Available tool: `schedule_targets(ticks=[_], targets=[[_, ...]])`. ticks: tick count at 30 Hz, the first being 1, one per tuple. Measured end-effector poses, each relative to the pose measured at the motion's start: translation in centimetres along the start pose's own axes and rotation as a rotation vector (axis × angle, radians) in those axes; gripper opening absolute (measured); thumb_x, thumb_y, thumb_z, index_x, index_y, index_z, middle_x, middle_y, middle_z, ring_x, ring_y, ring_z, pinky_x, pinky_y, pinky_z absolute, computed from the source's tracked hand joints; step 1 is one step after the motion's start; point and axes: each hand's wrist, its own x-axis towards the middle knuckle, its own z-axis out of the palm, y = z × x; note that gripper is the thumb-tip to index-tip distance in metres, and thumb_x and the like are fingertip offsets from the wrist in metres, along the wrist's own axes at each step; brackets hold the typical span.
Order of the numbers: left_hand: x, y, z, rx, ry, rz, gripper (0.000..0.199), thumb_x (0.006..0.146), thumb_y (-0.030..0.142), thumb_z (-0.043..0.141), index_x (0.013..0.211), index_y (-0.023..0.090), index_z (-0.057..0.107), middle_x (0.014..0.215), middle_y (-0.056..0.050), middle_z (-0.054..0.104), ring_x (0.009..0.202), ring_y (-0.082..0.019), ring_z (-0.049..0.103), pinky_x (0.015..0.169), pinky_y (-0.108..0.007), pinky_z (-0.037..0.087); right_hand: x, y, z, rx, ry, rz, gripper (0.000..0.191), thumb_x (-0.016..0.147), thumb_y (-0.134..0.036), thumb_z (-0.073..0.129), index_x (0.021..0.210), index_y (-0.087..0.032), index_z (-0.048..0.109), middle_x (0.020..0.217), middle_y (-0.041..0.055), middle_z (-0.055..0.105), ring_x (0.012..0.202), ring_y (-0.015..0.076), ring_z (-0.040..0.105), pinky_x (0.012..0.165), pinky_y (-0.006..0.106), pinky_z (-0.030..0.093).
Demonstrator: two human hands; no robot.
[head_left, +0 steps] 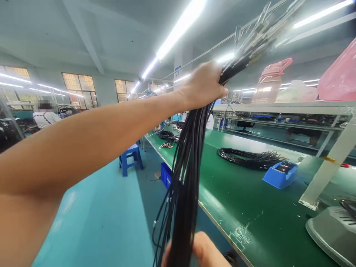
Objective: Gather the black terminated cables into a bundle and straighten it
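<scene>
A thick bundle of black cables (191,144) hangs in front of me, beside the edge of the green table. My left hand (205,85) is raised and closed around its upper part. Above that fist the cable ends, with silvery connectors, fan out to the upper right, blurred by motion. Low in the view my right hand (207,250) wraps round the lower part of the bundle. A few strands sag loose on the left. The bottom end of the bundle lies outside the view.
On the green table (236,196) lie a coiled black cable bundle (244,157), a blue tape dispenser (280,174) and more cables (168,136) farther back. A shelf (278,107) on a white post holds a pink jug (268,83). A blue stool (130,159) stands left; a person (46,118) is far left.
</scene>
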Motion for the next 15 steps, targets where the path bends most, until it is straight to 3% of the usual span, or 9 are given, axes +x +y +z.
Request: schedule_targets(ticks=[1, 3, 5, 7, 10, 13, 15], targets=[[0.0, -0.1, -0.1, 0.004, -0.009, 0.008, 0.034, 0.073, 0.008, 0.065, 0.051, 0.022, 0.045, 0.055, 0.005, 0.045, 0.061, -0.011, 0.047, 0.059, -0.029, 0.034, -0.1, 0.3, -0.3, -0.002, -0.027, 0.023, 0.010, 0.061, -0.027, 0.071, 0.071, -0.022, 0.072, 0.057, -0.0045, 0.068, 0.053, 0.0166, 0.063, 0.050, 0.022, 0.048], [-0.1, -0.3, -0.5, 0.001, 0.013, 0.008, 0.034, 0.075, 0.007, 0.062, 0.052, 0.024, 0.045, 0.057, 0.005, 0.044, 0.063, -0.012, 0.045, 0.062, -0.031, 0.034, 0.5, 1.3, -1.8, -0.106, 0.086, 0.114, 0.010, 0.066, -0.030, 0.067, 0.068, -0.021, 0.069, 0.062, -0.0007, 0.068, 0.061, 0.0200, 0.063, 0.057, 0.026, 0.050], [0.2, -0.2, -1.0, 0.003, 0.048, -0.009, 0.032, 0.075, 0.008, 0.061, 0.054, 0.026, 0.046, 0.058, 0.004, 0.045, 0.065, -0.014, 0.045, 0.063, -0.032, 0.034, 1.9, 2.2, -3.3, -0.155, 0.220, 0.182, 0.026, 0.078, -0.040, 0.057, 0.088, -0.019, 0.069, 0.078, 0.0054, 0.071, 0.066, 0.0230, 0.062, 0.065, 0.036, 0.051], [0.6, 0.0, -1.3, 0.010, 0.067, -0.018, 0.034, 0.075, 0.009, 0.062, 0.054, 0.027, 0.043, 0.060, 0.003, 0.047, 0.068, -0.015, 0.046, 0.063, -0.032, 0.035, 2.9, 2.4, -3.8, -0.143, 0.204, 0.182, 0.039, 0.077, -0.040, 0.058, 0.111, -0.020, 0.065, 0.100, 0.0095, 0.072, 0.084, 0.0275, 0.065, 0.077, 0.041, 0.051], [1.6, 0.4, -1.0, 0.040, 0.062, 0.026, 0.040, 0.074, 0.010, 0.062, 0.051, 0.027, 0.035, 0.062, 0.002, 0.049, 0.069, -0.014, 0.047, 0.064, -0.032, 0.035, 2.1, 1.6, -2.3, -0.030, 0.023, 0.117, 0.063, 0.069, -0.035, 0.066, 0.130, -0.025, 0.058, 0.122, 0.0056, 0.068, 0.107, 0.0269, 0.062, 0.091, 0.037, 0.049], [2.2, 0.5, -0.6, 0.063, 0.036, 0.051, 0.039, 0.077, 0.008, 0.060, 0.052, 0.027, 0.036, 0.066, 0.001, 0.053, 0.073, -0.012, 0.049, 0.066, -0.031, 0.036, 0.1, 1.0, -0.8, 0.233, -0.275, 0.199, 0.059, 0.064, -0.042, 0.073, 0.120, -0.025, 0.066, 0.100, 0.0037, 0.074, 0.090, 0.0253, 0.068, 0.084, 0.035, 0.052], [2.4, 0.5, -0.7, -0.049, 0.020, -0.018, 0.041, 0.077, 0.006, 0.062, 0.054, 0.027, 0.035, 0.071, 0.001, 0.055, 0.083, -0.014, 0.052, 0.070, -0.031, 0.036, -0.3, 1.2, -1.1, 0.285, -0.317, 0.304, 0.054, 0.059, -0.047, 0.079, 0.106, -0.022, 0.072, 0.083, 0.0037, 0.074, 0.080, 0.0274, 0.069, 0.078, 0.038, 0.054]])
